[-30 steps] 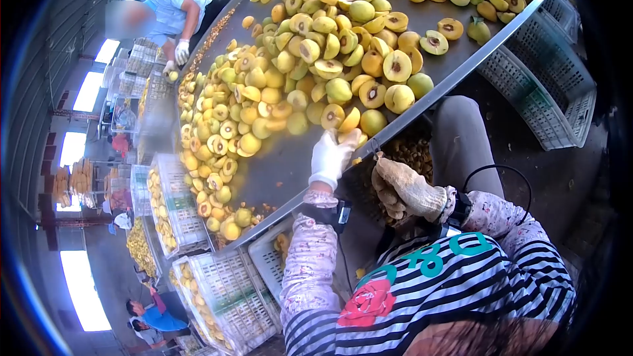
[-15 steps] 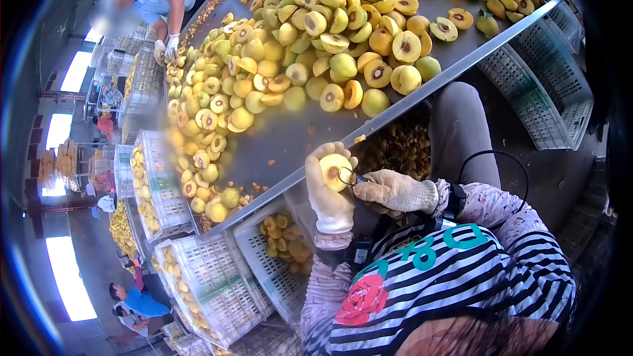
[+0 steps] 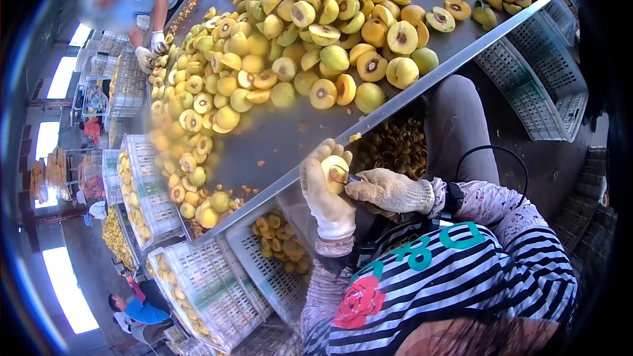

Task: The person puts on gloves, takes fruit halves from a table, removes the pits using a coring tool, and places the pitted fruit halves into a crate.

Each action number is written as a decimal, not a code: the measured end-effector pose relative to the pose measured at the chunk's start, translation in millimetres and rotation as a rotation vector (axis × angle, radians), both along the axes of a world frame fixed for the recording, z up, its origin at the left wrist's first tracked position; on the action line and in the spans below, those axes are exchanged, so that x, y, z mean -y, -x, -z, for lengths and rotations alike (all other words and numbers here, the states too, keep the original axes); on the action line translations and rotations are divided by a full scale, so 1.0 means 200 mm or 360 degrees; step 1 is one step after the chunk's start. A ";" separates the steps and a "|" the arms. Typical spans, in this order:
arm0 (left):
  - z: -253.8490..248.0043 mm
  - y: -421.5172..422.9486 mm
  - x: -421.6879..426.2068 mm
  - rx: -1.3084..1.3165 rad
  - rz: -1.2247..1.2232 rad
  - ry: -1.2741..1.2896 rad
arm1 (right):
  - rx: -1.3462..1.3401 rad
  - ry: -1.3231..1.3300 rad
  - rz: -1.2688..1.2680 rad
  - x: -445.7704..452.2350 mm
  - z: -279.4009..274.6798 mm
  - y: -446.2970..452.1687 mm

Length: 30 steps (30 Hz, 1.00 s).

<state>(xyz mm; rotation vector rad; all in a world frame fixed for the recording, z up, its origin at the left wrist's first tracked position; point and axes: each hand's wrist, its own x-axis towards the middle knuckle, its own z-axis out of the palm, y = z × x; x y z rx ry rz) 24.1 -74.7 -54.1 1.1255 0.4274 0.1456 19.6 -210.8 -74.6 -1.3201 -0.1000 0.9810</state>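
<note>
My left hand, in a pale glove, cups a halved yellow peach with its cut face up. A brown pit area shows at the middle of the cut face. My right hand, also gloved, grips a pitting tool with a dark shaft; most of its handle is hidden by the fingers. The tool's wire loop lies on the peach at the pit. Both hands are just in front of the metal table's edge, above a heap of brown pits and scraps.
Halved peaches cover much of the metal table. A crate of peach halves stands left of my legs, beside another filled crate. Empty crates lie at right. A gloved co-worker reaches onto the table's far side.
The tool's loop has moved into the pit area, and the right hand is slightly closer to the peach. The view has shifted slightly. The co-worker's hands have moved a little.
</note>
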 end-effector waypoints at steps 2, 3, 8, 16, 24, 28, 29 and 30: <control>0.02 -0.01 0.00 0.0003 0.0050 0.0032 | 0.0040 0.0036 -0.0008 0.01 0.01 -0.01; 0.03 -0.02 -0.01 0.0008 0.0075 0.0048 | 0.0084 0.0032 0.0041 0.01 0.00 -0.01; 0.04 -0.04 -0.03 0.0208 0.0358 -0.0117 | 0.0177 0.0013 0.0067 0.01 -0.01 0.01; 0.16 -0.07 -0.11 0.0518 0.0778 0.0377 | -0.1214 -0.1706 -0.0410 0.00 0.16 0.09; 0.12 0.00 -0.12 0.0058 0.0810 0.0746 | -0.1290 -0.2051 -0.0798 0.04 0.20 0.12; -0.06 0.15 -0.40 0.0050 0.0694 -0.0422 | -0.1087 -0.1745 -0.0424 0.05 0.15 0.09; -0.13 0.19 -0.47 -0.0108 0.0816 -0.0886 | -0.0945 -0.1607 -0.0281 0.05 0.18 0.08; -0.21 0.21 -0.53 -0.0274 0.0932 -0.1349 | -0.0830 -0.1332 -0.0100 0.06 0.18 0.07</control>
